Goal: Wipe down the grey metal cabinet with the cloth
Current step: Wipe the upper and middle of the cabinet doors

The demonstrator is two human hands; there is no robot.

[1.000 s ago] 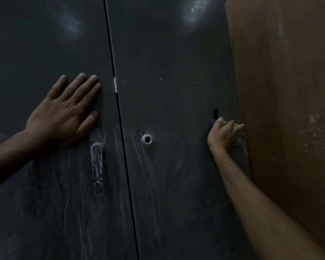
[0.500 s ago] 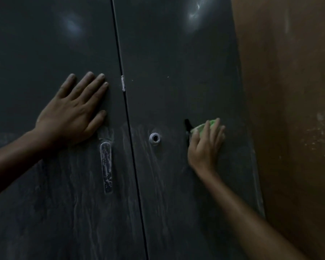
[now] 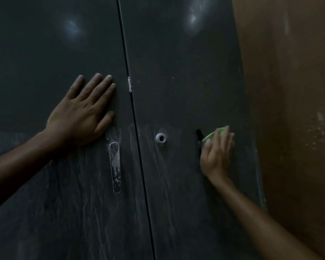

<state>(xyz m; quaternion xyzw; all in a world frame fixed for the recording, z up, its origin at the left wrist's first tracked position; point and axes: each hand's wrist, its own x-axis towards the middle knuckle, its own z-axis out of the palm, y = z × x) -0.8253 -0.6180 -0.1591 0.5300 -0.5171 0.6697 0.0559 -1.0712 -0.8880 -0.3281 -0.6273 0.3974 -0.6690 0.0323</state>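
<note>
The grey metal cabinet (image 3: 176,62) fills the view with two closed doors. My left hand (image 3: 83,113) lies flat on the left door, fingers spread, just above the long door handle (image 3: 114,166). My right hand (image 3: 218,152) holds a green cloth (image 3: 212,135) against the right door, to the right of the round keyhole (image 3: 160,138). Only the cloth's top edge shows past my fingers. Pale streaks cover the lower half of both doors.
A brown wall (image 3: 293,109) stands close along the cabinet's right side. The dark seam between the two doors (image 3: 131,102) carries a small white latch piece (image 3: 129,84). The room is dim.
My right hand slid the cloth left from the right door's edge toward the keyhole and a little lower. My left hand stayed flat in the same place on the left door.
</note>
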